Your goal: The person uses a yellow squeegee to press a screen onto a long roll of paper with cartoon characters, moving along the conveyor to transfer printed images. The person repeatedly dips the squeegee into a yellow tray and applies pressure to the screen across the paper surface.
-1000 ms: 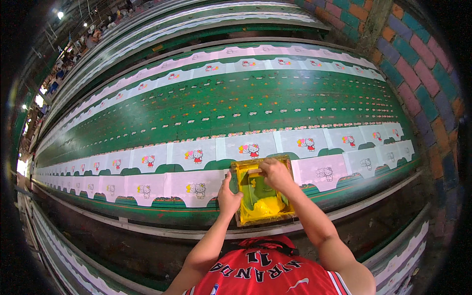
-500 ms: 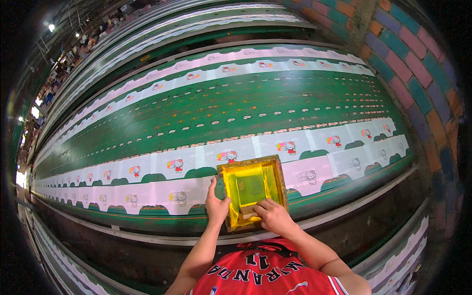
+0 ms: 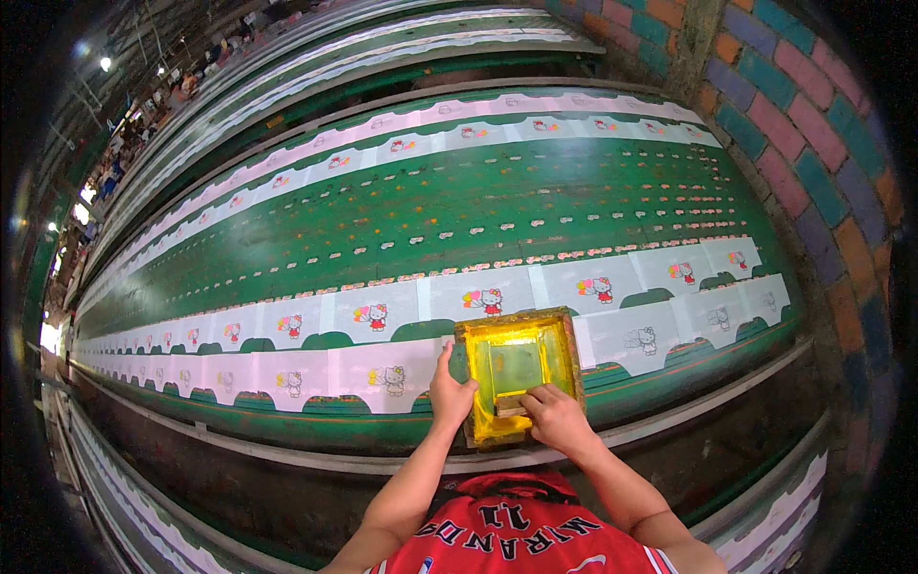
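Observation:
A small screen-printing frame (image 3: 574,368), its inside coated yellow with a pale mesh window (image 3: 516,368), lies on the near row of cloth pieces. My left hand (image 3: 451,394) grips its left edge, thumb on top. Low inside the frame, the closed fingers of my right hand (image 3: 557,417) hold a small wooden squeegee (image 3: 510,406). Left of the frame, a pale pink cloth piece (image 3: 359,368) carries a cartoon cat outline with yellow balloons. The white piece (image 3: 612,335) on the right bears a grey outline. Whatever lies under the frame is mostly hidden.
A long green printing table (image 3: 402,206) stretches leftward, with cloth rows along both sides. Colour-printed white pieces (image 3: 445,304) form the row just beyond the frame. A painted brick wall (image 3: 784,124) rises at the right. Other long tables (image 3: 459,43) stand farther back.
The frame has moved one cloth piece to the right, with both hands still on it. The piece it covered now shows at its left, bearing yellow balloons. My view has shifted right too.

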The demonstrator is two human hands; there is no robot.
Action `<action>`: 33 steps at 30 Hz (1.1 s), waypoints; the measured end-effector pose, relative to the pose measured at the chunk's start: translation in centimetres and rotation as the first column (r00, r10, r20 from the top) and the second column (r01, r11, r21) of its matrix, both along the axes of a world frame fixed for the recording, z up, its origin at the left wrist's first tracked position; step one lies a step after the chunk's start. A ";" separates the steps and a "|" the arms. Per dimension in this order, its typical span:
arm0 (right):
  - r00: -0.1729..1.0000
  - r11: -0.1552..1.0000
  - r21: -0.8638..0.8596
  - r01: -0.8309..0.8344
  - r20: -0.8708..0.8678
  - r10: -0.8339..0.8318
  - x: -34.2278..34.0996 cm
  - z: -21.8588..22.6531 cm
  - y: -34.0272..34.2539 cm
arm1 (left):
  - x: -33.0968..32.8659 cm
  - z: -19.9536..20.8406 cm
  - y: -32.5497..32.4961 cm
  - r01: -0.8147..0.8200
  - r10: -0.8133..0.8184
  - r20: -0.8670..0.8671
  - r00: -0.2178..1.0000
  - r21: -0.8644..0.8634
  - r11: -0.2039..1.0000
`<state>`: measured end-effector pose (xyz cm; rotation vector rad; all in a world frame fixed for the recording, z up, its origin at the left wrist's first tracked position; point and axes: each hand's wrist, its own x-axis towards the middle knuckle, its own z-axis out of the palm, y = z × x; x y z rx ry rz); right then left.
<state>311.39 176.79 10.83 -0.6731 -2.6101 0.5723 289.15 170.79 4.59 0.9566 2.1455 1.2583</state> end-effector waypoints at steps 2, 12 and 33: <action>1.000 1.000 -0.004 -0.008 -0.018 0.007 0.8 -0.9 0.3 | 0.5 0.2 0.3 0.002 -0.002 0.011 1.000 -0.061 0.998; 0.999 0.999 -0.024 -0.025 -0.035 0.024 1.8 -0.5 0.4 | 1.2 1.3 0.6 -0.001 0.007 0.058 0.998 -0.101 0.995; 0.998 0.998 -0.004 0.055 -0.024 -0.055 -4.2 -1.7 8.4 | 1.2 -0.6 0.3 0.033 -0.038 -0.089 0.995 -0.064 0.997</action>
